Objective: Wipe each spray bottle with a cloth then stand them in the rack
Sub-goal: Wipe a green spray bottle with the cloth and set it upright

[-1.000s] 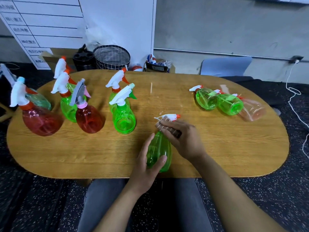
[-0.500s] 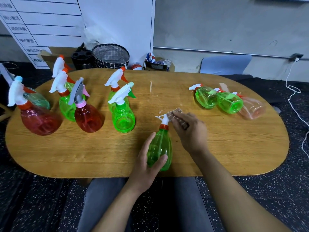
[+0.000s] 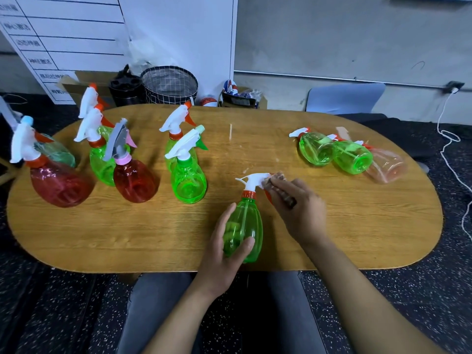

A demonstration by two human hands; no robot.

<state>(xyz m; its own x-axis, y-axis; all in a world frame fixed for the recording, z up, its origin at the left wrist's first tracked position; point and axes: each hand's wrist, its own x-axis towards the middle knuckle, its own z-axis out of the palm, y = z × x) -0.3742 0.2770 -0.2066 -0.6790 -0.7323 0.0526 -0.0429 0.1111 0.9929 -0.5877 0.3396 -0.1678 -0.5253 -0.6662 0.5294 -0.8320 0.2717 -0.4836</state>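
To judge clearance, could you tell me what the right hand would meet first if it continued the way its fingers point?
Probably the white spray head of the held bottle; the right hand, holding the cloth, is already against it.

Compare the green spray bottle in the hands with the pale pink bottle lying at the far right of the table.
The green plastic spray bottle stands upright, gripped by the left hand; the pale pink clear bottle lies on its side, untouched. The green one is vivid; the pink one is faint, almost colourless. The right hand holds a brown cloth against the green bottle's white trigger head; nothing wipes the pink one. Both are see-through plastic on the wooden table.
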